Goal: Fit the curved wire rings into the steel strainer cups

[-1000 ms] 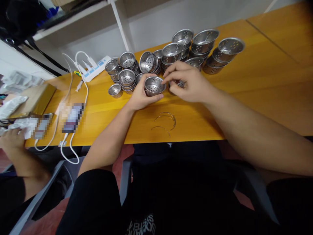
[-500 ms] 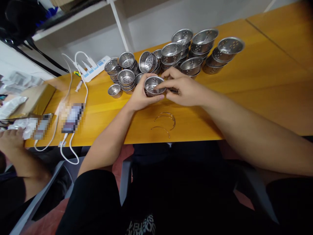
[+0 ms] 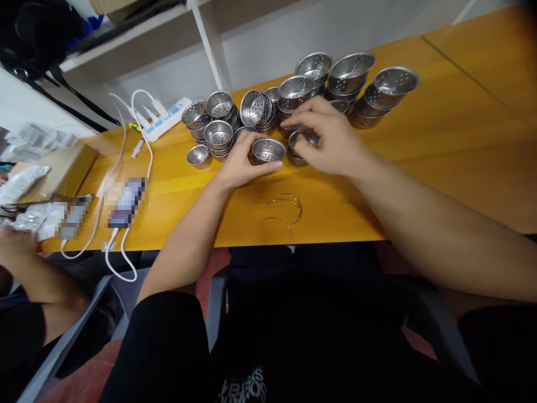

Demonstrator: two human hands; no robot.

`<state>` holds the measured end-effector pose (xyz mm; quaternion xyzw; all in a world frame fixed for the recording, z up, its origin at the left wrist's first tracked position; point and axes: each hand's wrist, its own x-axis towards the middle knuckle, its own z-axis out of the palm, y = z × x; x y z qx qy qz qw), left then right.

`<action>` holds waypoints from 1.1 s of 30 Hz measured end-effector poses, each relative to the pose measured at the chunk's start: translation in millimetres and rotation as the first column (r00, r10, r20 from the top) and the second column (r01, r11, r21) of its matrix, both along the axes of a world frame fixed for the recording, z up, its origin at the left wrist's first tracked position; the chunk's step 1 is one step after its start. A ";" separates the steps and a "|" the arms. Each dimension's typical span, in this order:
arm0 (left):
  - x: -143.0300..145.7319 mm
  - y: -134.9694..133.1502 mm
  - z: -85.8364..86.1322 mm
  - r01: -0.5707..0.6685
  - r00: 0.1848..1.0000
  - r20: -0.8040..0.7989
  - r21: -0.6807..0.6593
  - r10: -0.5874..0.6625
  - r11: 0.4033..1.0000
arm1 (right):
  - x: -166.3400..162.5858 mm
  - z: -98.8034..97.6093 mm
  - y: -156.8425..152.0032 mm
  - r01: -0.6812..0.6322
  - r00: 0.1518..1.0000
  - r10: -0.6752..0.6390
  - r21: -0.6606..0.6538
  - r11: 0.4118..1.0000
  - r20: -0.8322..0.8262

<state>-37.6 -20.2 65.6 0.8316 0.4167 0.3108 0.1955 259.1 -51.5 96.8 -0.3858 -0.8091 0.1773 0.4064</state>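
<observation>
My left hand [image 3: 242,162] is wrapped round the side of a perforated metal cup [image 3: 269,150], thumb along its near side and fingers on the far side. The cup's mouth faces up and looks hollow, with holes in the wall and bottom. To its right, my right hand [image 3: 325,134] hovers over another perforated cup [image 3: 298,158], which it partly covers. Its fingers are bent but apart, and I see nothing between them. Nearer me, several thin curved wire handles [image 3: 300,210] lie on the wooden table [image 3: 335,218].
Stacks of perforated cups [image 3: 396,81] line the table's far side. At left are a power strip [image 3: 168,118] with white cables, a phone [image 3: 128,202], another phone [image 3: 76,217] and a cardboard box [image 3: 62,173]. Another person's arm [image 3: 37,268] rests at the far left.
My right hand has drawn its fingers out of the cup in my left hand and moved up and right over another cup. The held cup sits slightly lower.
</observation>
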 end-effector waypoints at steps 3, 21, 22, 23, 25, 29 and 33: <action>-3.3 3.7 -1.7 -0.056 0.997 -0.054 -0.006 0.055 0.998 | 5.6 6.8 1.8 0.123 0.992 -0.122 -0.037 0.992 0.021; -7.7 14.9 -24.3 0.005 1.000 0.030 -0.102 -0.002 0.995 | 25.1 4.8 9.3 0.147 0.936 -0.100 -0.118 0.982 0.339; -6.8 14.2 -23.7 0.001 0.999 0.035 -0.108 0.003 0.994 | 26.6 2.3 11.3 0.135 0.935 -0.090 -0.109 0.985 0.344; -5.4 13.0 -22.8 -0.007 0.999 0.038 -0.115 0.011 0.993 | 27.6 0.8 12.8 0.129 0.932 -0.085 -0.102 0.986 0.353; -2.0 10.0 -20.3 -0.024 0.999 0.045 -0.131 0.030 0.991 | 28.0 1.4 13.9 0.135 0.918 -0.086 -0.101 0.986 0.387; 3.0 3.6 -14.3 -0.030 0.998 0.057 -0.145 0.038 0.989 | 23.3 12.7 9.1 0.205 0.845 -0.112 -0.124 0.971 0.523; 4.3 -1.6 -7.0 -0.011 1.000 0.020 -0.058 0.012 0.998 | 19.8 18.1 4.0 0.225 0.829 -0.120 -0.128 0.966 0.546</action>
